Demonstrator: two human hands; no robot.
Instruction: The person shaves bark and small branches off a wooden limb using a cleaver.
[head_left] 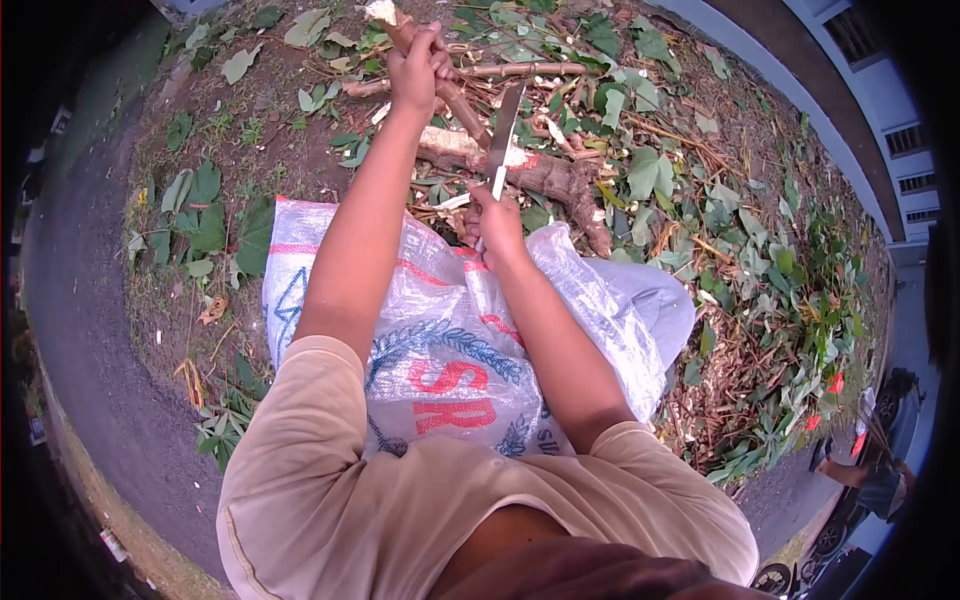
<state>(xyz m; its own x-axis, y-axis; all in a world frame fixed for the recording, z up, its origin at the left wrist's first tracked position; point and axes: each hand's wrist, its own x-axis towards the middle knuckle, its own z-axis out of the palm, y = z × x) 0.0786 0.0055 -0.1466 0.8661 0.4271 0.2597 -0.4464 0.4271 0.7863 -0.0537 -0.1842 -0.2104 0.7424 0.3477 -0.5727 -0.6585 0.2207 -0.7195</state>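
Head camera view, looking down past a person's beige shirt (440,505) to their two bare hands, which are apart. At far centre, the left hand (418,72) is wrapped around a brown stick (461,108) with a pale cut upper end. It slants down to the right, toward a thick branch (560,182) on the ground. Nearer and to the right, the right hand (493,220) grips a knife (507,118) by its handle, blade pointing away; I cannot tell whether the blade touches wood. A whitish sack (410,300) with red and blue print covers the lap. Green leaves (648,172) and woody scraps litter the soil; a grey road (90,340) runs along the left.
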